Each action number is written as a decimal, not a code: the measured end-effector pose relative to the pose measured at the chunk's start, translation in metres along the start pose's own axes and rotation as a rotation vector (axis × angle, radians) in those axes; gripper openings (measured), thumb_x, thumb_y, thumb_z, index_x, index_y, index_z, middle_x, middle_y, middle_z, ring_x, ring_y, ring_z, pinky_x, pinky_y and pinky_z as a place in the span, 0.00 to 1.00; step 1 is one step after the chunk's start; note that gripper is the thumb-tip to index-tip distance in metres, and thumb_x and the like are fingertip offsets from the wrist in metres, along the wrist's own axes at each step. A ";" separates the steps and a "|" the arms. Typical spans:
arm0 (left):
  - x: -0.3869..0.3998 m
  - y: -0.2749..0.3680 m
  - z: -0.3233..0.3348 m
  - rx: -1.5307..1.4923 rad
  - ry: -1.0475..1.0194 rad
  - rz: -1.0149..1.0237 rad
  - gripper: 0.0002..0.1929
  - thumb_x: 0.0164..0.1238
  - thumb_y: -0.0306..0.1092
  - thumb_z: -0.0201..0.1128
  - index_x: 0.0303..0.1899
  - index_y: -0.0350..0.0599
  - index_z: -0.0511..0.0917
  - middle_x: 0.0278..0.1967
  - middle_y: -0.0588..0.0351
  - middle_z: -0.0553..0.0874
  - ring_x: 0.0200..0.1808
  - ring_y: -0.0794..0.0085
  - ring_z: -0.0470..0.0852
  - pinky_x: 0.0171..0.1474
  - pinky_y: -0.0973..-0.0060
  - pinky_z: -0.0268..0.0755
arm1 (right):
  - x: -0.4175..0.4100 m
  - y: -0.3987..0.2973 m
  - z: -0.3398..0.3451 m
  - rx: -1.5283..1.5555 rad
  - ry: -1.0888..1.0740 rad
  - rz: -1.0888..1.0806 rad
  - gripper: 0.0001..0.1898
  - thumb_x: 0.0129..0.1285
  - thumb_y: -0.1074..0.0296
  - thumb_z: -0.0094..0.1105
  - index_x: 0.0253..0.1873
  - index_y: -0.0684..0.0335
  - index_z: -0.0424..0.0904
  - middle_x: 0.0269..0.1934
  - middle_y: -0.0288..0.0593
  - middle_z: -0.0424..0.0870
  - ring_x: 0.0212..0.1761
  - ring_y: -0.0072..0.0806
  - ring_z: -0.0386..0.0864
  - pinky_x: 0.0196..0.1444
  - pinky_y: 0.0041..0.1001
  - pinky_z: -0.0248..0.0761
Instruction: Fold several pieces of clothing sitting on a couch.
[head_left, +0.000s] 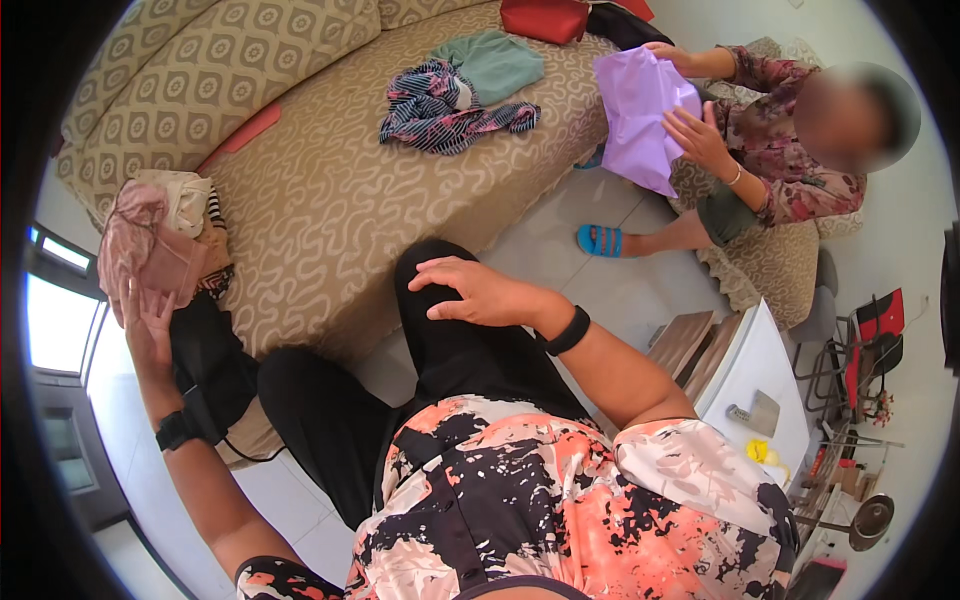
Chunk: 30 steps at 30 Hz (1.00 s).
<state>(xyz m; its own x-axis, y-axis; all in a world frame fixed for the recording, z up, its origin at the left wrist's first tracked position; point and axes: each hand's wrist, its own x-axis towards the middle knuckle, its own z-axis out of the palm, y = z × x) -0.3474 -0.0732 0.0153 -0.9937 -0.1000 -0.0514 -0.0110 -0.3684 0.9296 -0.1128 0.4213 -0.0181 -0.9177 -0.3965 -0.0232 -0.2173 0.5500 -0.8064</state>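
Observation:
My left hand (152, 327) reaches out to the far left with its fingers spread. Its fingertips meet the lower edge of a pink garment (139, 232), which lies on a heap of folded cloth at the end of the sofa (315, 247). A cream cloth (189, 201) shows beside the pink one. Close by my left wrist lies a black fabric bag (210, 360). Over my black-trousered knee, my right hand (480, 292) is held palm down with its fingers apart and nothing in it.
A seated person (757, 142) at upper right holds up a purple plastic bag (649, 112). A striped garment (450, 112), a green cloth (499, 64) and a red bag (544, 19) lie on the sofa. A white-topped table (750, 367) carrying a cleaver (763, 414) stands right.

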 end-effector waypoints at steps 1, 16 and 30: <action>-0.003 -0.004 -0.006 -0.003 -0.011 -0.007 0.32 0.76 0.38 0.59 0.75 0.47 0.55 0.75 0.47 0.57 0.76 0.52 0.58 0.72 0.49 0.63 | 0.001 -0.001 0.001 0.004 0.015 -0.003 0.23 0.66 0.60 0.63 0.62 0.60 0.75 0.68 0.56 0.70 0.74 0.46 0.63 0.73 0.38 0.58; -0.192 -0.095 0.069 1.337 -0.454 0.405 0.11 0.63 0.29 0.66 0.46 0.42 0.83 0.50 0.53 0.86 0.67 0.54 0.73 0.69 0.60 0.62 | 0.030 0.007 -0.034 0.563 0.167 0.340 0.17 0.66 0.69 0.61 0.57 0.67 0.77 0.46 0.49 0.86 0.48 0.32 0.84 0.53 0.29 0.76; -0.190 -0.102 0.083 1.407 -0.169 0.319 0.07 0.60 0.31 0.68 0.39 0.45 0.84 0.44 0.58 0.88 0.62 0.60 0.77 0.64 0.62 0.65 | 0.138 0.124 -0.124 -0.593 0.593 0.209 0.42 0.54 0.64 0.73 0.74 0.57 0.62 0.76 0.64 0.52 0.76 0.61 0.55 0.75 0.45 0.54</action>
<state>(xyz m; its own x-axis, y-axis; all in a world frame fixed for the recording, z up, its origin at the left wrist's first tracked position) -0.1665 0.0603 -0.0389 -0.9747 0.1417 0.1727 0.2089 0.8520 0.4801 -0.3073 0.5259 -0.0484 -0.9443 0.1136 0.3088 -0.0110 0.9271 -0.3746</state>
